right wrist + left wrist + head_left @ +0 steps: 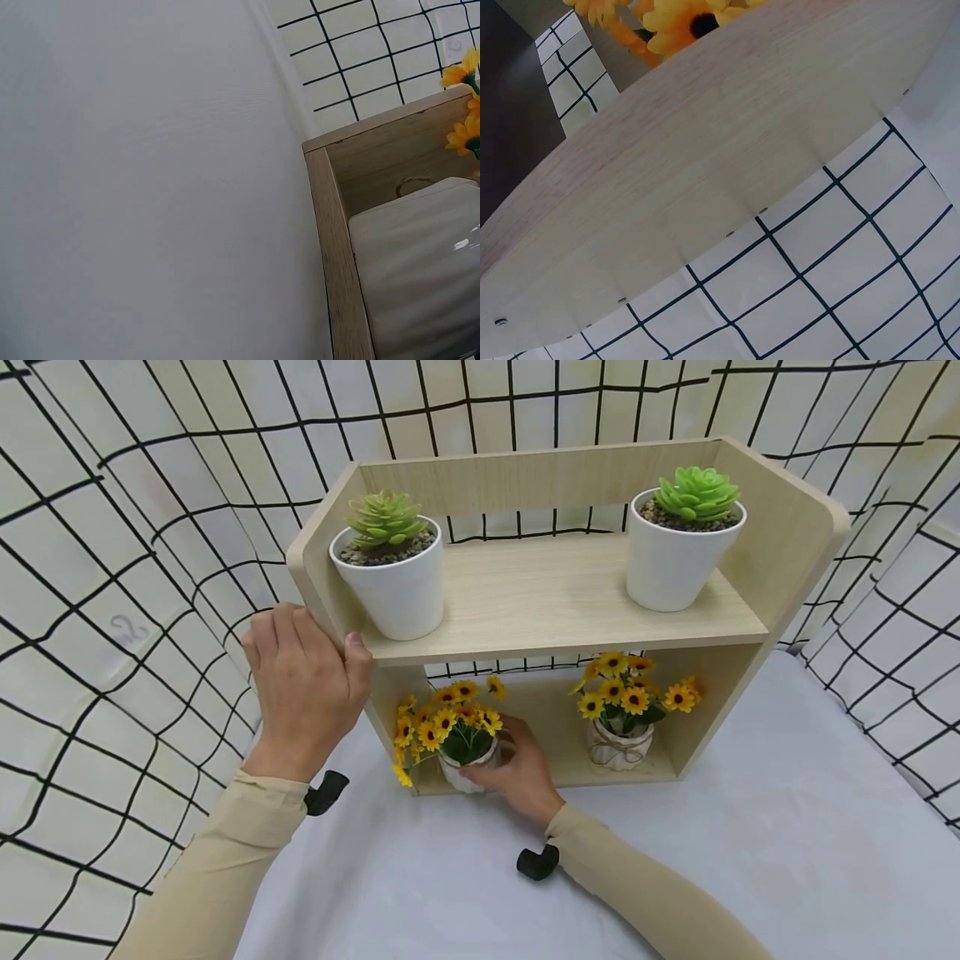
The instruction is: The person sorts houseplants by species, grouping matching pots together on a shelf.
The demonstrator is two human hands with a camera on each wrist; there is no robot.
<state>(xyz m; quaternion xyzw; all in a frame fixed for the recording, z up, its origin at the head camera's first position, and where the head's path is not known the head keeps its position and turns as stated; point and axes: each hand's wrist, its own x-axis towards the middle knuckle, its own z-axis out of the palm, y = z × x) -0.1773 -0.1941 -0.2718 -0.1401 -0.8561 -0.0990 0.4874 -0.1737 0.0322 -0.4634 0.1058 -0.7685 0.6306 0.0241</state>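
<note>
A small two-tier wooden shelf (540,602) stands upright in the head view. My left hand (303,685) holds the edge of its left side panel, thumb toward the front. On the lower tier, my right hand (521,772) grips the wrapped pot of artificial yellow sunflowers (450,727) at the left, its thumb across the front; some fingers are hidden behind the pot. That light pot (420,262) fills the lower right of the right wrist view. The left wrist view shows the side panel (705,150) close up, with neither hand visible in the wrist views.
Two white-potted succulents, one left (397,585) and one right (671,556), stand on the upper tier. Another sunflower pot (618,743) sits at the lower right. Black wire grid (97,693) surrounds the shelf on a white cloth surface (810,827).
</note>
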